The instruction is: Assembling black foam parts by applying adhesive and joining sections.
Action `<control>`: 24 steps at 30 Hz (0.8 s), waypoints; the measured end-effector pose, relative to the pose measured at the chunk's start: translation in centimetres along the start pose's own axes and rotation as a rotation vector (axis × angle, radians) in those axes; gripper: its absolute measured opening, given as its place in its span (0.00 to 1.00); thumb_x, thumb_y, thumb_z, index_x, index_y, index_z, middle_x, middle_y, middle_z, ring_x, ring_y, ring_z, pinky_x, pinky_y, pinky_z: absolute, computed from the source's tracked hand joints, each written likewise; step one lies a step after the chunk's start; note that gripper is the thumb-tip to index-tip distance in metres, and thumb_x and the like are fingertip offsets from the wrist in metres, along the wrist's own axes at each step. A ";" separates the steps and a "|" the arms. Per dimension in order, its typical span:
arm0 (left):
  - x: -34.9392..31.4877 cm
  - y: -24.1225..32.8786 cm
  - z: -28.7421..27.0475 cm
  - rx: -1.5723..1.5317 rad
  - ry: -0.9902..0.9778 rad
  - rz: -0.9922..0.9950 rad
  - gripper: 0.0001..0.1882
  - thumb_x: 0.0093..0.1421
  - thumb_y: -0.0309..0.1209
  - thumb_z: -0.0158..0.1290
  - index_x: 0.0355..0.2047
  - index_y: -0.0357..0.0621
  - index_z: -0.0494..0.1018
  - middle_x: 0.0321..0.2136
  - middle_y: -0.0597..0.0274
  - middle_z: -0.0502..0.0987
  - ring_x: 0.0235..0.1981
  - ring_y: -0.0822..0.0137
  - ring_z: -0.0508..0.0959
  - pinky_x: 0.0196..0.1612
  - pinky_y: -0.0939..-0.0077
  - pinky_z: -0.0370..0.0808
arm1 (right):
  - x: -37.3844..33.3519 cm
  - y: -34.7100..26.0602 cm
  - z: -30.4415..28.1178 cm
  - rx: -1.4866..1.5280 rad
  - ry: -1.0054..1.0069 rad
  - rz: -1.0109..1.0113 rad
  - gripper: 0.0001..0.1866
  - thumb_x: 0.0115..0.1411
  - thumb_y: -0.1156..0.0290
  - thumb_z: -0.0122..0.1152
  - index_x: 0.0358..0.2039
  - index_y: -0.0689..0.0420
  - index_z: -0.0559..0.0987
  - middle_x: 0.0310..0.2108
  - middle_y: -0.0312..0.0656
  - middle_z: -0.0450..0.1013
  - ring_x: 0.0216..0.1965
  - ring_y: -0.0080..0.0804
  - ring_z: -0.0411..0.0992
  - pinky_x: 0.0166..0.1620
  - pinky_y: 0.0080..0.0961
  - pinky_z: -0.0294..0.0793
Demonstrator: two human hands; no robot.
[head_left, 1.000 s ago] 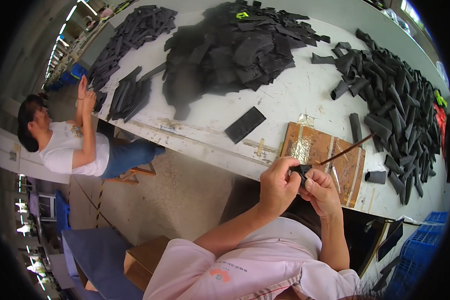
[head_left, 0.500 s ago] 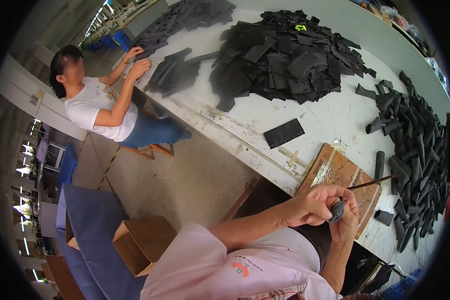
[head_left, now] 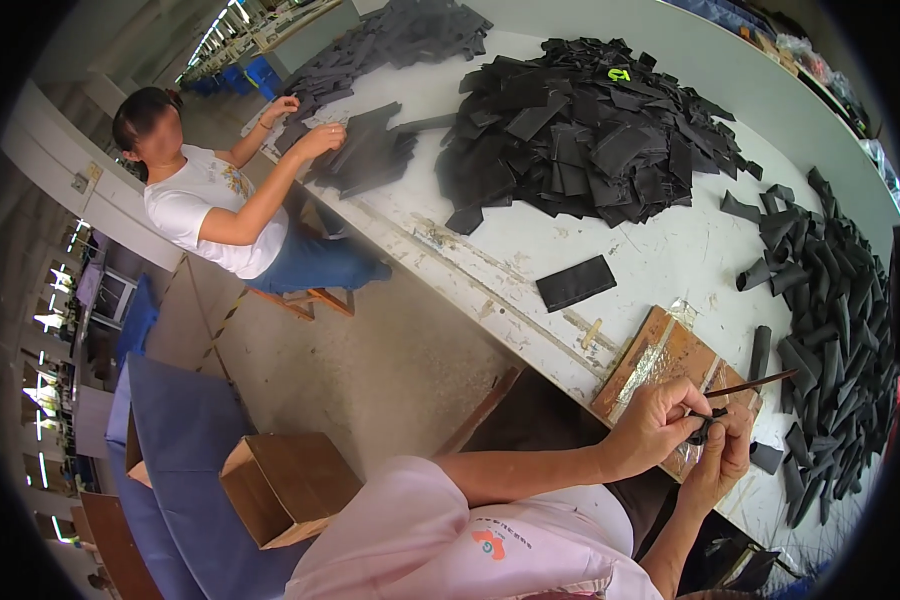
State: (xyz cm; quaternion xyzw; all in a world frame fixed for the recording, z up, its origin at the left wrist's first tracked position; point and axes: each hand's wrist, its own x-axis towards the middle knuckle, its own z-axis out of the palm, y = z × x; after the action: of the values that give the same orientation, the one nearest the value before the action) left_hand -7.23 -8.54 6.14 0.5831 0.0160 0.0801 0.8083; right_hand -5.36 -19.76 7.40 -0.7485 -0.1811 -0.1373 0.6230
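Note:
Over the wooden board (head_left: 705, 352) at the table's near edge, my two hands meet at a small black fabric piece (head_left: 703, 428). My left hand (head_left: 652, 432) pinches it from the left, thumb and fingertips together. From the right, my right hand (head_left: 720, 465) grips the same piece with bent fingers. A thin dark pointed strip (head_left: 755, 383) juts out to the right just beyond my fingers; whether a hand holds it is hidden. One flat black fabric piece (head_left: 576, 284) lies by itself beyond the board.
A big heap of flat black pieces (head_left: 580, 140) covers the table's far middle. Rolled black tubes (head_left: 830, 340) pile up at right. At far left a co-worker (head_left: 225, 190) sits handling black pieces (head_left: 365, 150). A cardboard box (head_left: 290, 490) stands at lower left.
Both my hands have shifted slightly right and down, and the black piece's rounded end is now mostly covered by fingers. The co-worker's nearer hand has moved right, toward the flat pieces.

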 end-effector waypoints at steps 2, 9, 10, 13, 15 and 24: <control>0.5 -0.1 -0.2 -0.199 -0.136 -0.116 0.06 0.51 0.15 0.47 0.30 0.37 0.67 0.27 0.67 0.71 0.24 0.84 0.70 0.24 0.91 0.67 | -0.3 0.4 -0.1 0.076 0.013 0.029 0.10 0.55 0.69 0.52 0.22 0.61 0.66 0.27 0.37 0.58 0.32 0.24 0.55 0.39 0.18 0.55; 1.9 4.9 0.9 -1.093 -0.675 -0.597 0.08 0.52 0.21 0.48 0.33 0.40 0.64 0.19 0.71 0.67 0.08 0.87 0.59 0.07 0.94 0.51 | 0.8 -2.3 -3.0 0.383 -0.100 0.065 0.12 0.57 0.64 0.51 0.25 0.59 0.66 0.27 0.33 0.59 0.31 0.18 0.59 0.39 0.14 0.58; 2.0 5.5 1.2 -1.093 -0.675 -0.596 0.08 0.52 0.21 0.48 0.33 0.40 0.64 0.19 0.71 0.67 0.08 0.87 0.59 0.07 0.94 0.51 | 1.4 -3.8 -3.3 0.383 -0.100 0.064 0.12 0.57 0.64 0.51 0.25 0.59 0.66 0.27 0.33 0.59 0.31 0.18 0.59 0.39 0.14 0.58; 3.1 8.5 2.6 -1.143 -0.703 -0.525 0.07 0.55 0.24 0.47 0.36 0.43 0.64 0.19 0.72 0.68 0.07 0.88 0.56 0.06 0.94 0.50 | 3.8 -5.2 -4.2 0.304 -0.029 -0.054 0.11 0.59 0.64 0.47 0.25 0.58 0.65 0.26 0.30 0.57 0.29 0.14 0.57 0.35 0.10 0.56; 5.0 7.9 3.8 -1.184 -0.665 -0.554 0.08 0.56 0.27 0.46 0.37 0.44 0.63 0.19 0.73 0.68 0.06 0.87 0.56 0.07 0.94 0.50 | 5.4 -4.5 -5.5 0.173 0.077 0.033 0.12 0.58 0.64 0.49 0.25 0.59 0.65 0.24 0.32 0.56 0.26 0.16 0.55 0.31 0.11 0.53; 9.1 2.5 3.8 -1.229 -0.274 -0.664 0.05 0.52 0.23 0.46 0.31 0.46 0.66 0.16 0.71 0.67 0.07 0.84 0.55 0.08 0.91 0.47 | 8.5 0.3 -4.5 0.551 -0.090 0.407 0.08 0.57 0.66 0.52 0.28 0.58 0.71 0.19 0.28 0.64 0.17 0.10 0.56 0.20 0.07 0.53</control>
State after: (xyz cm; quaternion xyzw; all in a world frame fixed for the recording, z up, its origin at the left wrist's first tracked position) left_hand 1.91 -10.02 10.31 -0.0092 0.0429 -0.2498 0.9673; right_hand 2.50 -23.35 11.63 -0.5782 -0.0856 0.0769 0.8077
